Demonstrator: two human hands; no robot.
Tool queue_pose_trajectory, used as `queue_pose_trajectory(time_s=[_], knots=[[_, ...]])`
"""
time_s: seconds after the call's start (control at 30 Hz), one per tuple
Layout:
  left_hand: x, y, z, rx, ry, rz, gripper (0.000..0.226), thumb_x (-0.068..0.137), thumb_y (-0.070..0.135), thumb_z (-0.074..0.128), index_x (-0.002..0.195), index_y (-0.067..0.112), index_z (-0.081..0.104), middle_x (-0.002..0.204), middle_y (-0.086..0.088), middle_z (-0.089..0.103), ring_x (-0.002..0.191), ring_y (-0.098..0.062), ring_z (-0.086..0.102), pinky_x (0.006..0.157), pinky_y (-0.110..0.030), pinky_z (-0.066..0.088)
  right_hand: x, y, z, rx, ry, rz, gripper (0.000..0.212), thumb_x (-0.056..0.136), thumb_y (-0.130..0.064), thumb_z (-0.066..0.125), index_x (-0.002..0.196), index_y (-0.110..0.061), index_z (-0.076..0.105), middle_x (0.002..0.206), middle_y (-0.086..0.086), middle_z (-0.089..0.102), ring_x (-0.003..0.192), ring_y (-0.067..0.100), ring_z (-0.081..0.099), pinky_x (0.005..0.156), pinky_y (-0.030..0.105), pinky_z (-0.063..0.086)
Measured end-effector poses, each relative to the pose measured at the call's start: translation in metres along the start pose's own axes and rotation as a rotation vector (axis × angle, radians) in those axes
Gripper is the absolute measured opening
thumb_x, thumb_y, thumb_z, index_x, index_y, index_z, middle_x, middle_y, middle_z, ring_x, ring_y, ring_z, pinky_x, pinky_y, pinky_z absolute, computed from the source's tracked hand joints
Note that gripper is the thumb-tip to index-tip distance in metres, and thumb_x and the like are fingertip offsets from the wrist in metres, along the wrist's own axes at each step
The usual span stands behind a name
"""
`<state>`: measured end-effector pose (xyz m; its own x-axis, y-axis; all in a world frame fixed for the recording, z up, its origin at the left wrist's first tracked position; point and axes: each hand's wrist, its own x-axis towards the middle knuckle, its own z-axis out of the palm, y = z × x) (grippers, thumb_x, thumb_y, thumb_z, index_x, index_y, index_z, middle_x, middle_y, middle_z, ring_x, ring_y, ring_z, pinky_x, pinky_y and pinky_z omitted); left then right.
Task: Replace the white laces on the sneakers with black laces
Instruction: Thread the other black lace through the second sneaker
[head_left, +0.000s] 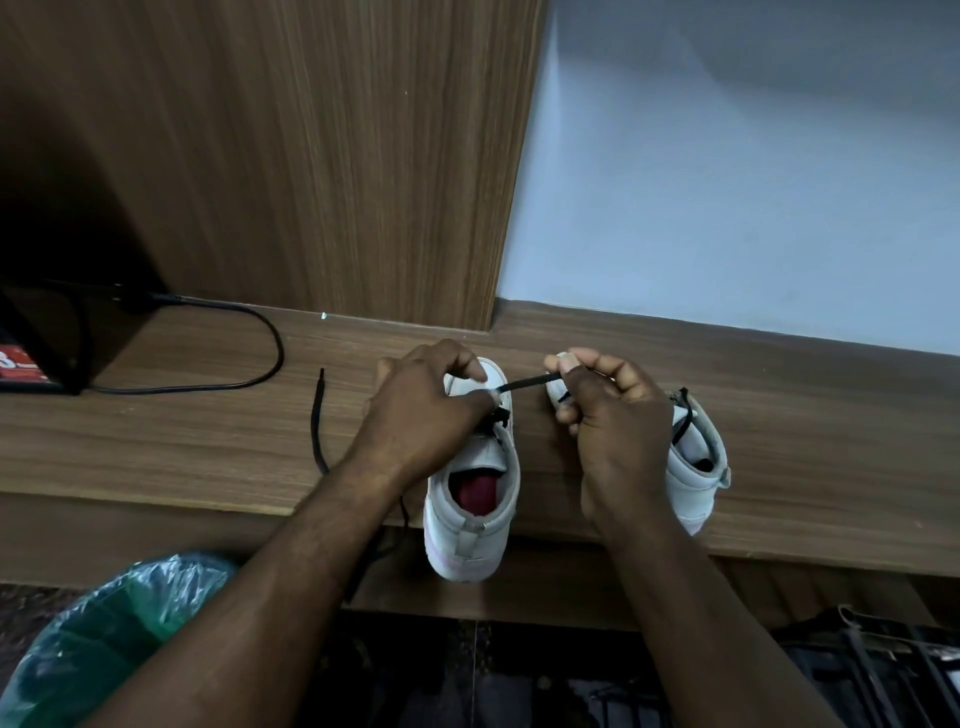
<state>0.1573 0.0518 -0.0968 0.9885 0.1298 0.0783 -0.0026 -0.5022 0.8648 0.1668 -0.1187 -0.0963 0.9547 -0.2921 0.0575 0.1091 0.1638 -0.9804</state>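
Quick tally. White sneakers: 2, i.e. left sneaker (470, 540) & right sneaker (696, 467). Hands: 2, left hand (421, 410) & right hand (618, 421). Black lace stretches in view: 3, i.e. 1 taut lace (524, 385) btw the hands, 1 threaded lace (683, 421) on the right sneaker, 1 loose lace end (315, 415) at far left. Can't tell if the loose end & the taut bit are 1 lace or 2. Red insole (478, 493): 1 visible. Black cable (260, 332): 1. Green plastic bag (119, 623): 1. Red-labelled box (21, 366): 1, cut off by the edge. Wooden shelf (156, 441): 1. Upright wood panel (311, 156): 1. Dark bag (872, 670), bottom right: 1, too dim for detail.
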Motion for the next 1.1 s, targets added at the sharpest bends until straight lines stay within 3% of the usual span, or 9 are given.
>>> queue_pose_trajectory(time_s=[0.07,0.2,0.33,0.53,0.73,0.83,0.9,1.0,1.1], knots=[[-0.002,0.004,0.006,-0.014,-0.007,0.077,0.009,0.088,0.048,0.073,0.095,0.046,0.07,0.109,0.024,0.062,0.122,-0.013,0.045,0.1,-0.038,0.043,-0.004,-0.001,0.004,-0.018,-0.037,-0.012,0.005,0.098,-0.008,0.067,0.098,-0.011,0.07,0.092,0.004,0.08,0.051,0.002,0.055,0.047,0.015,0.043],[-0.004,0.011,0.017,-0.06,-0.03,0.111,0.012,0.094,0.04,0.071,0.082,0.044,0.068,0.106,0.015,0.064,0.121,-0.022,0.052,0.104,-0.042,0.044,-0.008,-0.002,0.008,0.0,-0.073,-0.033,0.005,0.099,-0.006,0.064,0.1,-0.006,0.069,0.092,0.005,0.08,0.048,0.005,0.05,0.048,0.017,0.044],[-0.002,0.005,0.013,0.072,-0.033,0.097,0.02,0.092,0.035,0.072,0.073,0.039,0.068,0.107,0.018,0.061,0.12,-0.018,0.046,0.101,-0.034,0.036,-0.001,-0.003,0.001,-0.006,0.035,-0.044,0.006,0.099,-0.009,0.066,0.103,-0.009,0.07,0.095,0.002,0.08,0.053,0.005,0.056,0.053,0.019,0.048],[0.003,-0.006,0.001,0.162,0.094,-0.029,0.019,0.087,0.036,0.059,0.07,0.03,0.064,0.1,0.02,0.055,0.115,-0.018,0.041,0.092,-0.038,0.038,0.017,-0.006,-0.019,0.019,0.193,-0.115,0.009,0.098,-0.01,0.067,0.106,-0.007,0.071,0.095,0.003,0.08,0.075,0.016,0.066,0.055,0.019,0.048],[-0.002,0.006,0.014,0.123,0.037,0.131,0.018,0.092,0.056,0.062,0.108,0.049,0.068,0.111,0.016,0.055,0.12,-0.017,0.039,0.1,-0.039,0.038,0.005,-0.002,-0.006,-0.067,-0.04,-0.1,0.014,0.098,-0.007,0.065,0.11,-0.015,0.068,0.093,0.002,0.08,0.065,0.01,0.064,0.063,0.021,0.052],[-0.006,0.01,0.025,0.12,-0.024,0.199,0.011,0.093,0.051,0.066,0.099,0.043,0.071,0.11,0.017,0.054,0.118,-0.018,0.042,0.102,-0.042,0.041,0.002,0.0,-0.002,-0.089,-0.074,-0.122,0.012,0.097,-0.005,0.066,0.103,-0.015,0.07,0.095,0.003,0.08,0.074,0.012,0.069,0.072,0.027,0.056],[-0.006,0.01,0.027,0.147,-0.048,0.198,0.005,0.093,0.047,0.068,0.091,0.043,0.069,0.11,0.018,0.055,0.118,-0.018,0.043,0.1,-0.041,0.04,0.002,0.0,-0.002,-0.104,-0.049,-0.147,0.005,0.1,-0.014,0.066,0.102,-0.012,0.07,0.094,-0.001,0.08,0.073,0.008,0.069,0.069,0.021,0.054],[-0.001,0.007,0.017,0.149,0.012,0.142,0.008,0.092,0.04,0.07,0.084,0.039,0.07,0.101,0.016,0.061,0.107,-0.013,0.05,0.088,-0.029,0.039,0.007,-0.002,-0.009,-0.148,0.055,-0.2,0.01,0.101,-0.019,0.065,0.101,-0.009,0.069,0.089,-0.003,0.08,0.077,0.007,0.072,0.069,0.018,0.054],[0.002,-0.002,-0.005,0.023,0.083,0.015,0.01,0.087,0.033,0.077,0.078,0.031,0.072,0.079,0.01,0.07,0.076,-0.004,0.064,0.072,-0.029,0.049,0.015,-0.01,-0.019,-0.276,0.22,-0.359,0.015,0.1,-0.012,0.063,0.115,-0.013,0.066,0.085,-0.003,0.079,0.086,0.009,0.076,0.081,0.031,0.059]])
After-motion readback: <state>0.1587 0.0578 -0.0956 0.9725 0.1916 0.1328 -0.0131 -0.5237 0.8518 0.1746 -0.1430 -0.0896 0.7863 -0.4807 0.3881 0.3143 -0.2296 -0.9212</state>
